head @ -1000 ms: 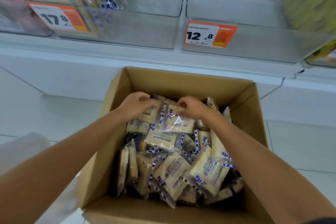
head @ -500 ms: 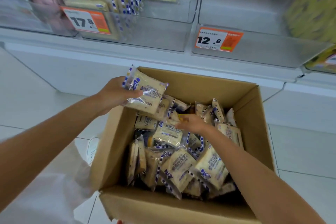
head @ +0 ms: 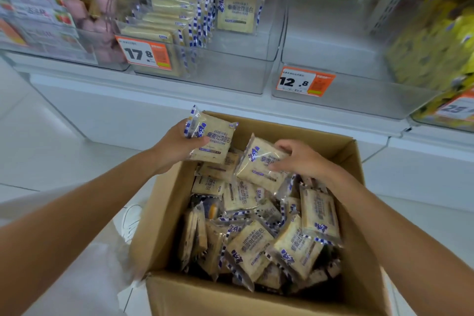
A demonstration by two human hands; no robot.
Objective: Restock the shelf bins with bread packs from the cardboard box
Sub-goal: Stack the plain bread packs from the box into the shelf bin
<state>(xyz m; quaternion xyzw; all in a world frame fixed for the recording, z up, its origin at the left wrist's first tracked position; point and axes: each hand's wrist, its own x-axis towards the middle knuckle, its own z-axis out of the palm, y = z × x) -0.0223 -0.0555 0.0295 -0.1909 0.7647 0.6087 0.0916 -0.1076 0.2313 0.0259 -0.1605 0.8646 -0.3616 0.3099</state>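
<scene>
Our left hand point(head: 177, 147) grips one bread pack point(head: 214, 141) above the far-left corner of the cardboard box point(head: 164, 213), while our right hand point(head: 300, 159), down among the heap point(head: 256, 238) half a second ago, now holds a second pack point(head: 259, 164) lifted near the far edge. Both look bound for the shelf bin point(head: 274, 33) tagged 17.8, over its clear front wall point(head: 225, 77) and past the row point(head: 174, 23) already standing there.

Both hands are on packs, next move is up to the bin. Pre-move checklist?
1. Left hand grips first pack, raised over the cardboard box rim: ok.
2. Right hand pinches second pack, tilted, low in the box: ok.
3. 17.8 bin holds matching packs: ok.
4. Free room at that bin's front right: ok.
5. Way from box to bin unblocked: ok.
6. Both packs undamaged: cannot tell.
</scene>
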